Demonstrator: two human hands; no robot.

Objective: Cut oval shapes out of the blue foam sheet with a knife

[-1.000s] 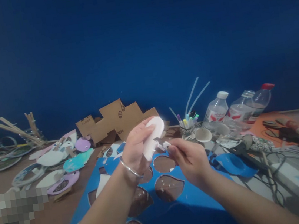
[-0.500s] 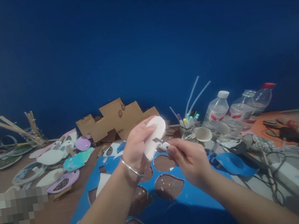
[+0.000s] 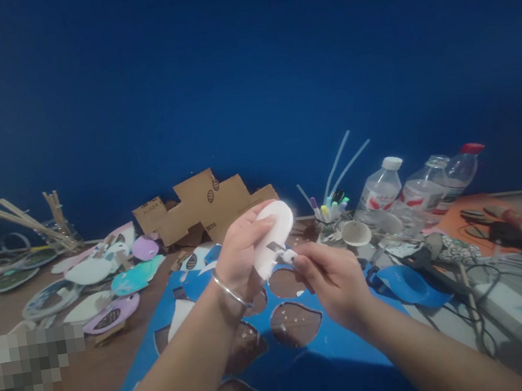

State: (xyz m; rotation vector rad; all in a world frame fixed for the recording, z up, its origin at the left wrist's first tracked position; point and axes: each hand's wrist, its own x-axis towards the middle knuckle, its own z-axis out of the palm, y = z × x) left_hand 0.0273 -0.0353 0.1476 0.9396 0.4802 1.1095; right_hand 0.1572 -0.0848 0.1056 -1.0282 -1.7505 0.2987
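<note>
White and rounded at its upper end, a flat piece (image 3: 280, 221) is being gripped in the left hand (image 3: 240, 251), thumb lying across its face, above a blue sheet (image 3: 345, 366) with cut-out holes. The right hand (image 3: 334, 276) is pinching a small white bit (image 3: 288, 257) between thumb and forefinger, right by the piece's lower side. Brown cardboard (image 3: 208, 206) is leaning at the blue wall (image 3: 244, 80) behind, and clear bottles (image 3: 380, 187) are standing to the right.
</note>
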